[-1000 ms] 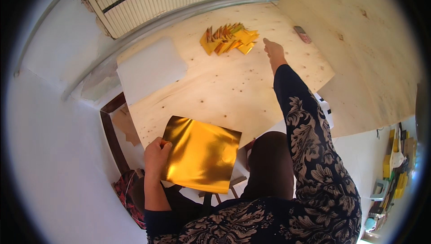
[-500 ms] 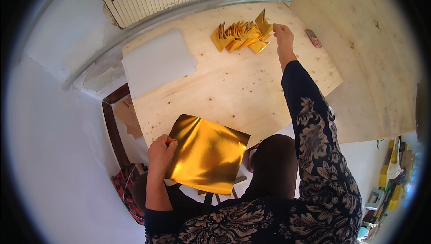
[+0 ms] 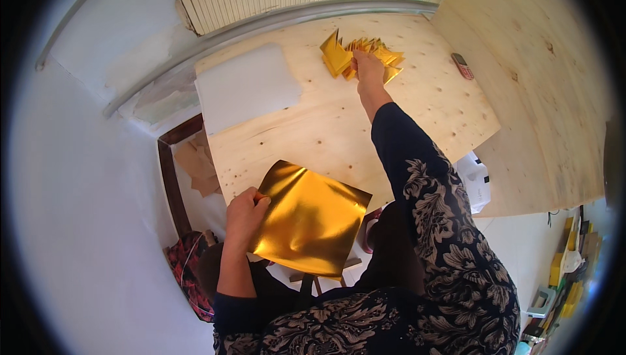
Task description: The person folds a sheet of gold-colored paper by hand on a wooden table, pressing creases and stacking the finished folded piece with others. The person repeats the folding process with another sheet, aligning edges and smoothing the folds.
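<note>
My left hand (image 3: 248,216) pinches the left edge of a sheet of shiny gold foil paper (image 3: 319,218). The sheet spreads above my lap, just in front of the table's near edge. At the far side of the table, my right hand (image 3: 369,71) is closed at a row of folded gold paper pieces (image 3: 394,58). Its fingertips meet the pieces left of the row's middle, and the hand covers part of them. Beside the fingers, at the row's left end, one folded piece (image 3: 336,55) stands with its point up.
A pale wooden table (image 3: 287,136) carries a stack of whitish sheets (image 3: 248,87) at left and a small red-and-grey mobile phone (image 3: 463,66) at right. Wooden board (image 3: 535,94) rises on the right. Below the table hangs a white bag (image 3: 475,182); brown cardboard (image 3: 199,164) lies left.
My right hand has moved left along the folded gold pieces, from their right end to left of the middle. The piece upright at the right end no longer stands there. My left hand keeps the sheet.
</note>
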Demonstrator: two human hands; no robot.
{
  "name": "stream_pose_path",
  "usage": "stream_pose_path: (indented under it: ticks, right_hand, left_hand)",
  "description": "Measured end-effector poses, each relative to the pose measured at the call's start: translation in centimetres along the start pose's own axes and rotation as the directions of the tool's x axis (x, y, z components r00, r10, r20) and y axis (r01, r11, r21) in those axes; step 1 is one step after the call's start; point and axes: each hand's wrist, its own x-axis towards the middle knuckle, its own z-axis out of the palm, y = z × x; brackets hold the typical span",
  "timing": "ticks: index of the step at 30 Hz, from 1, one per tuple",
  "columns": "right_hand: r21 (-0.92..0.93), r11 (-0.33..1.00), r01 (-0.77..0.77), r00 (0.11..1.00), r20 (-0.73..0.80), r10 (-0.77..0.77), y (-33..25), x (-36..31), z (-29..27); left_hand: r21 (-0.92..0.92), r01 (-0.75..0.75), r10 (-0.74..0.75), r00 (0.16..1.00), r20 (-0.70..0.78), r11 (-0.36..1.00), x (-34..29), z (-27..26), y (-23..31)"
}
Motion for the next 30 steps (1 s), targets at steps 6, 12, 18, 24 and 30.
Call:
stream_pose_path:
  ticks: [6, 12, 18, 24, 30]
  right_hand:
    - [-0.077, 0.993, -0.090, 0.989, 0.114, 0.098, 0.2, -2.7, -2.6]
    - [-0.113, 0.992, -0.063, 0.956, 0.279, 0.093, -1.4, -14.8, -12.3]
    - [-0.162, 0.964, -0.210, 0.915, 0.316, 0.253, -1.0, -26.9, -18.4]
    - [-0.298, 0.944, -0.140, 0.878, 0.404, 0.258, -2.9, -30.7, -19.5]
    - [-0.184, 0.940, -0.287, 0.828, 0.445, 0.340, -4.7, -31.0, -18.6]
  left_hand:
    - [-0.085, -0.022, 0.021, 1.000, -0.018, 0.996, 0.5, 0.3, -0.7]
    - [-0.621, 0.009, 0.028, 0.998, 0.049, 0.784, 1.1, 0.3, -1.7]
    - [-0.966, 0.125, 0.221, 0.959, 0.176, 0.225, -2.3, 0.4, -0.8]
    - [-0.979, 0.165, 0.338, 0.920, 0.197, 0.121, -6.9, -0.4, 0.4]
    - [-0.975, 0.111, 0.357, 0.918, 0.174, 0.191, -9.6, -3.6, 1.6]
